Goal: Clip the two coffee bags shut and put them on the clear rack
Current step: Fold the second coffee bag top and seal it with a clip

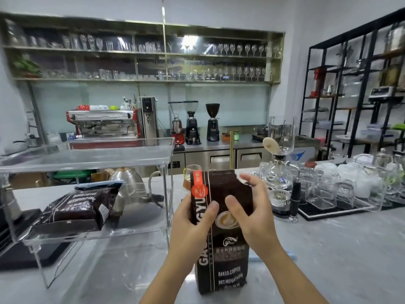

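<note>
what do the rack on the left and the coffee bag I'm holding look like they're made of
The rack looks like clear acrylic or similar plastic: you see straight through its shelves and legs, and the edges catch light. The coffee bag looks like dark printed foil or coated film, slightly glossy and creased; which one is unclear.

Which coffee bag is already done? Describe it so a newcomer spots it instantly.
Find the clear rack left of the hands. On its lower shelf a dark coffee bag lies flat, a blue clip across its top. The other bag stands upright, held in both hands.

Both forearms are bare, with no sleeves, rings or watch visible.
</note>
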Available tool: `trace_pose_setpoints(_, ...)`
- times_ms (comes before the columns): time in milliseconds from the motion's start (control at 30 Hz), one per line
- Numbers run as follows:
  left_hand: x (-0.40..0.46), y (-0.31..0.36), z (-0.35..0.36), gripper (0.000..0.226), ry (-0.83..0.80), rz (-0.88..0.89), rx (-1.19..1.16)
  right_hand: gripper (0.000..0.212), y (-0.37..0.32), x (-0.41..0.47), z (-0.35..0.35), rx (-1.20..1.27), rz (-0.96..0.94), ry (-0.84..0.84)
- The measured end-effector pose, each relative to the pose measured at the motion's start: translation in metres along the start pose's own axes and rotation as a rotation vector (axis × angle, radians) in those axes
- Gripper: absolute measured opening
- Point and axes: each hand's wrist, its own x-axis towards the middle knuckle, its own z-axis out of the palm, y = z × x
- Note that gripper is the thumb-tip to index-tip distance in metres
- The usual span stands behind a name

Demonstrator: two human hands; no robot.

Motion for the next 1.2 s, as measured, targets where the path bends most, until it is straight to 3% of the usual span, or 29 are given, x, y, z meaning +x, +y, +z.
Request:
trace_pose_setpoints(167, 0.008, -0.005, -0.005, 0.014, 0.057, 0.000, -0.040, 0.031, 0.014, -0.001, -0.010, 0.052, 0.159, -0.147)
trace_pose_setpoints(433, 0.015, -0.007, -0.007, 0.014, -0.067, -0.009, 0.033, 0.039, 0.028, -0.011, -0.014, 0.068, 0.236, -0.045)
trace_pose_setpoints(700, 0.024, -0.001, -0.003, 0.035, -0.104, -0.047, 0.019, 0.023, -0.003, 0.044, -0.037, -0.190, 0.289, -0.470)
trace_pose_setpoints(800, 0.025, 0.002, -0.004, 0.041, -0.130, -0.100, -0.021, 0.012, -0.003, 0.049, -0.034, -0.176, 0.268, -0.433)
trace_pose_setpoints(867, 0.026, 0.003, -0.005, 0.041, -0.104, -0.116, -0.018, 0.030, 0.000, 0.049, -0.030, -0.151, 0.282, -0.402)
trace_pose_setpoints(967, 0.030, -0.002, -0.007, 0.026, -0.016, -0.102, 0.005, 0.037, 0.005, 0.053, -0.028, -0.113, 0.317, -0.382)
trace_pose_setpoints(1200, 0.024, -0.003, -0.003, 0.033, 0.027, -0.157, -0.128, 0.025, 0.007, 0.054, -0.025, -0.074, 0.381, -0.379)
